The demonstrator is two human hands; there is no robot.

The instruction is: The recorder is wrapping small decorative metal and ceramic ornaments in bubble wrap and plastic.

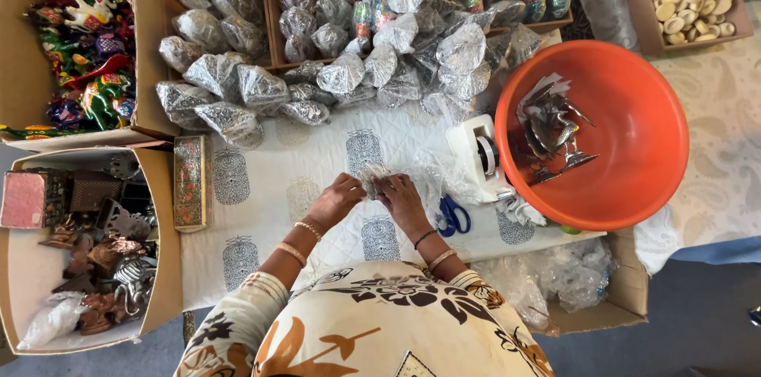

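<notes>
Both your left hand and right hand pinch a small plastic-wrapped figurine at the surface centre. Many wrapped pieces are piled at twelve o'clock; bare metal figurines wait in the orange basin at three.

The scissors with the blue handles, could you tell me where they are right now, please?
In the head view the scissors lie on the printed cloth just right of the right hand, below the white tape dispenser and left of the orange basin.
</notes>
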